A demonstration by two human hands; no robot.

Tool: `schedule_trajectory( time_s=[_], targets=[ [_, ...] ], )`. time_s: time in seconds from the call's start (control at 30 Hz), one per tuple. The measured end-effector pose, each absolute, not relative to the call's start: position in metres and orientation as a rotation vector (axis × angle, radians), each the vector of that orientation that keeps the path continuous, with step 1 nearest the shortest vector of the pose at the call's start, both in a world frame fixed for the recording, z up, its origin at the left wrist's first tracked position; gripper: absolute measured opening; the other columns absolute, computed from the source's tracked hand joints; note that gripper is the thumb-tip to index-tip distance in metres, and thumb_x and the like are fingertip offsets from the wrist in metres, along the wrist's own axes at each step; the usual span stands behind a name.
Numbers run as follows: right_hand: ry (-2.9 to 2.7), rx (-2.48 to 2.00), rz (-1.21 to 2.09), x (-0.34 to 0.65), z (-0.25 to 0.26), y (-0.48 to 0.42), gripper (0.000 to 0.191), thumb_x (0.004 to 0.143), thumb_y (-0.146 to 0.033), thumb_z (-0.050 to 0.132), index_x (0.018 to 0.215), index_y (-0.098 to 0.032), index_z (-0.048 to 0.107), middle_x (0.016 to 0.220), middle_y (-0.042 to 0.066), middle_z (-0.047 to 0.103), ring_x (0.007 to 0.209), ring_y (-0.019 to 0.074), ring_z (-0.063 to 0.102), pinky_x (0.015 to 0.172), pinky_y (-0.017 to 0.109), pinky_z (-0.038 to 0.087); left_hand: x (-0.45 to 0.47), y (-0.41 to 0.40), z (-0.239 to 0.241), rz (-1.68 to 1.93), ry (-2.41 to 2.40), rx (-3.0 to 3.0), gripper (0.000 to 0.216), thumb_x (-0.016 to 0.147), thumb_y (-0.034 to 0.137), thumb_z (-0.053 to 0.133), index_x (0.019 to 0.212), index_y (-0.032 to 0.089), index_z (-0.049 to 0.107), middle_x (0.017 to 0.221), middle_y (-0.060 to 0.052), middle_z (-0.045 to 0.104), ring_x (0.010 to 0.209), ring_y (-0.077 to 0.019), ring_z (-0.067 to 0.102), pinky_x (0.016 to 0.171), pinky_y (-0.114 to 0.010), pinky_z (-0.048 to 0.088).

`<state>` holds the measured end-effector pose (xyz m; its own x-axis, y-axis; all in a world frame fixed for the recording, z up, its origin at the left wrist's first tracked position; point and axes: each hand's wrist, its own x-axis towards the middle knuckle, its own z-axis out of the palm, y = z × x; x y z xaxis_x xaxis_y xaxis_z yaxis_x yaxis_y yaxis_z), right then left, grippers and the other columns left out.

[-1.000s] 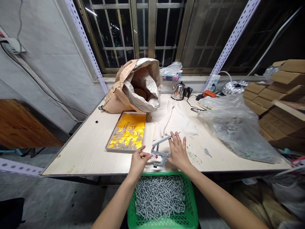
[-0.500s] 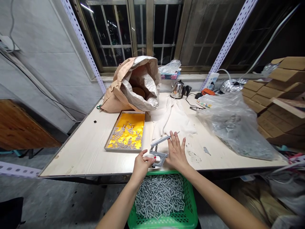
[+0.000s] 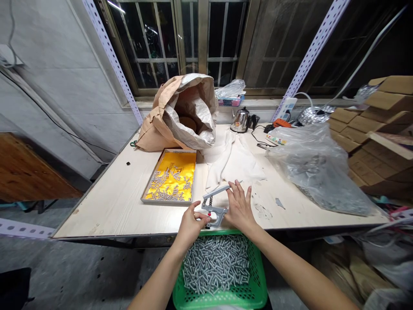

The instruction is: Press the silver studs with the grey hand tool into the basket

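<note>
A grey metal hand press [image 3: 217,214] with a long upper lever, a coil spring and a red die tip stands at the table's front edge. My right hand [image 3: 240,206] grips it from the right, fingers bent over the lever and thumb side against the frame. At the left of its jaw, my left hand [image 3: 191,222] pinches close to the red tip; whatever lies between thumb and fingertip is too small to make out. Just below both hands sits a green plastic basket [image 3: 262,275] holding many silver screw-like pieces [image 3: 216,265].
Left of the press lies a shallow box [image 3: 167,202] with yellow cloth and scattered silver pieces. Behind are a large paper sack [image 3: 155,129], a white cloth [image 3: 238,161] and a kettle [image 3: 239,120]. A clear plastic bag [image 3: 318,172] and stacked cartons [image 3: 383,142] occupy the right.
The lever has come down slightly under my right fingers, which are more bent now. My left hand stays by the red tip.
</note>
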<state>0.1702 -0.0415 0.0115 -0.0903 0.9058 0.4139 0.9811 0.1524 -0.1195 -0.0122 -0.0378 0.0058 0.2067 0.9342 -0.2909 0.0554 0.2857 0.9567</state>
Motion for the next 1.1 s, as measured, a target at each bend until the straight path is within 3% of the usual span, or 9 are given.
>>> schedule_trajectory(
  time_s=[0.07,0.17,0.37,0.5,0.63,0.77,0.9,1.0,1.1],
  targets=[
    [-2.059,-1.811,-0.231,0.172,0.013,-0.041,0.031,0.073,-0.023,0.051,0.102,-0.014,0.053,0.118,0.015,0.054,0.116,0.0290,0.043,0.104,0.052,0.021,-0.015,-0.039,0.011,0.849,1.177,1.073,0.087,0.059,0.029,0.076,0.131,0.006,0.034,0.068,-0.004,0.068,0.062,-0.0152,0.061,0.065,-0.027,0.045],
    [-2.156,-1.880,-0.151,0.175,0.010,-0.039,0.022,0.074,-0.025,0.050,0.094,-0.015,0.054,0.091,0.010,0.062,0.089,0.0230,0.054,0.080,0.033,0.039,-0.021,-0.039,0.021,0.953,1.188,1.009,0.087,0.059,0.038,0.075,0.130,0.009,0.035,0.081,-0.007,0.069,0.078,-0.0178,0.063,0.072,-0.027,0.045],
    [-2.381,-1.854,-0.068,0.176,0.003,-0.028,0.005,0.072,-0.022,0.051,0.073,-0.019,0.055,0.065,0.004,0.061,0.062,0.0170,0.053,0.054,0.025,0.031,-0.025,-0.040,0.021,0.958,1.279,0.957,0.061,0.063,0.061,0.063,0.099,0.011,0.059,0.080,-0.010,0.070,0.071,-0.0168,0.061,0.060,-0.024,0.041],
    [-2.360,-1.830,-0.110,0.174,0.009,-0.024,0.015,0.073,-0.024,0.050,0.085,-0.017,0.056,0.076,0.007,0.062,0.073,0.0197,0.053,0.062,0.027,0.034,-0.020,-0.045,0.018,0.836,1.218,0.908,0.050,0.067,0.060,0.058,0.073,0.012,0.066,0.070,-0.009,0.068,0.061,-0.0153,0.059,0.056,-0.024,0.040],
    [-2.327,-1.774,-0.146,0.175,0.019,-0.024,0.022,0.072,-0.030,0.053,0.089,-0.016,0.056,0.096,0.011,0.060,0.092,0.0237,0.050,0.080,0.034,0.037,-0.017,-0.050,0.018,0.772,1.193,0.993,0.029,0.063,0.042,0.066,0.063,0.013,0.068,0.063,-0.005,0.066,0.058,-0.0142,0.056,0.056,-0.023,0.037],
    [-2.265,-1.596,-0.212,0.175,0.022,-0.031,0.041,0.074,-0.036,0.055,0.108,-0.014,0.056,0.126,0.014,0.048,0.118,0.0284,0.038,0.103,0.045,0.024,-0.014,-0.050,0.011,0.771,1.249,1.151,0.017,0.059,0.030,0.069,0.057,0.014,0.066,0.054,-0.002,0.062,0.052,-0.0126,0.050,0.054,-0.023,0.034],
    [-2.195,-1.598,-0.277,0.179,0.021,-0.041,0.058,0.071,-0.030,0.054,0.125,-0.009,0.044,0.142,0.017,0.030,0.134,0.0307,0.019,0.110,0.054,0.006,-0.020,-0.055,0.015,0.898,1.371,1.249,0.016,0.065,0.031,0.064,0.060,0.015,0.065,0.058,-0.003,0.062,0.056,-0.0146,0.052,0.057,-0.024,0.038],
    [-2.157,-1.623,-0.305,0.189,0.018,-0.047,0.060,0.069,-0.025,0.051,0.126,-0.008,0.042,0.143,0.018,0.028,0.135,0.0314,0.015,0.109,0.056,0.006,-0.035,-0.069,0.034,0.950,1.383,1.412,0.018,0.072,0.033,0.060,0.064,0.018,0.065,0.066,-0.004,0.064,0.065,-0.0174,0.056,0.064,-0.026,0.041],
    [-2.154,-1.624,-0.320,0.201,0.014,-0.053,0.057,0.071,-0.027,0.051,0.125,-0.009,0.043,0.139,0.018,0.033,0.134,0.0321,0.018,0.109,0.058,0.008,-0.050,-0.075,0.050,0.695,1.210,1.628,0.013,0.070,0.032,0.064,0.070,0.020,0.069,0.073,-0.005,0.068,0.071,-0.0197,0.059,0.066,-0.026,0.042]
  ],
)
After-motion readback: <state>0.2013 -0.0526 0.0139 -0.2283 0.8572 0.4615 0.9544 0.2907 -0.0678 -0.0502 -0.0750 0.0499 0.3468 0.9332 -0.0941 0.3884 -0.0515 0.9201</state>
